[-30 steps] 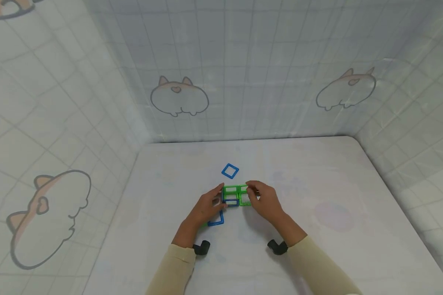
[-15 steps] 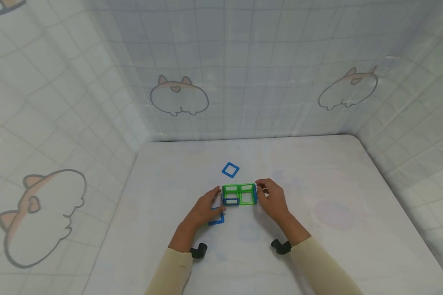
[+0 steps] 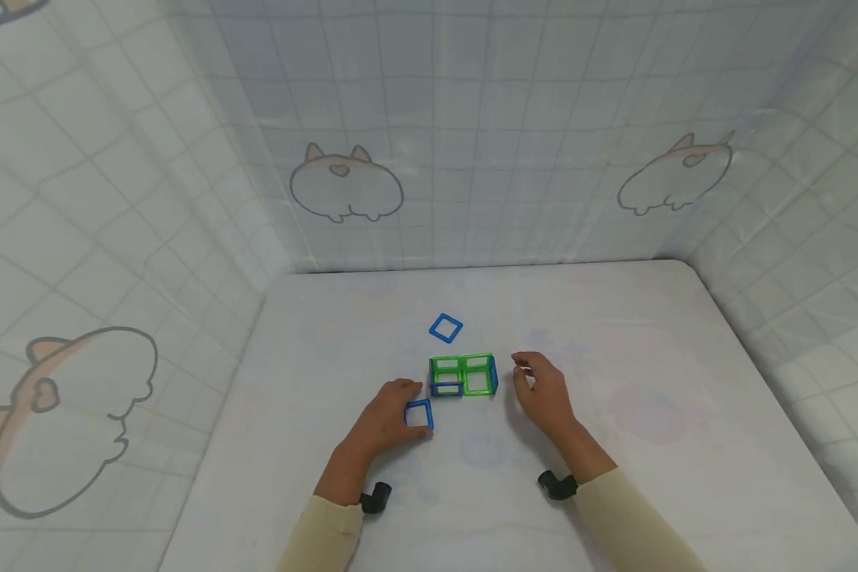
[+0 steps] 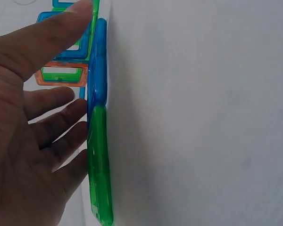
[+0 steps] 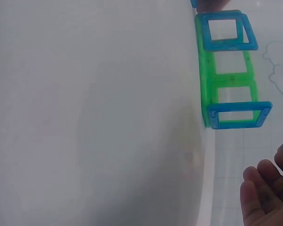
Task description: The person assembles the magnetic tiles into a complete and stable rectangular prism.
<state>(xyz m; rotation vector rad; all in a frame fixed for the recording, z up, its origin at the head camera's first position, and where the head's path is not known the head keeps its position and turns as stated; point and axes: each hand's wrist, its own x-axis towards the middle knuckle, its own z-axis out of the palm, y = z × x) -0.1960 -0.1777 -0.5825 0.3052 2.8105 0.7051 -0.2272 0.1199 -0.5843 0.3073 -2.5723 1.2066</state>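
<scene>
A small structure of green square frames (image 3: pixel 463 373) stands on the table, with blue frames upright at its sides and front left. In the left wrist view an orange frame (image 4: pixel 61 84) also shows on it. My left hand (image 3: pixel 382 419) spans a flat blue square frame (image 3: pixel 430 415), thumb and fingers spread about its edges. A green piece (image 4: pixel 100 165) adjoins that blue frame, mostly under the hand in the head view. To the right of the structure, apart from its blue end frame (image 5: pixel 240 106), my right hand (image 3: pixel 546 391) holds nothing, fingers loosely bent.
A single blue square frame (image 3: pixel 439 337) lies flat behind the structure. The white table (image 3: pixel 658 342) is bounded by tiled-pattern curtain walls (image 3: pixel 472 143) at the back and sides. Each wrist wears a black camera mount (image 3: pixel 558 485).
My right hand set a blue frame at the structure's right end, let go and moved away right. My left hand left the structure's left side and shifted back to the flat blue frame.
</scene>
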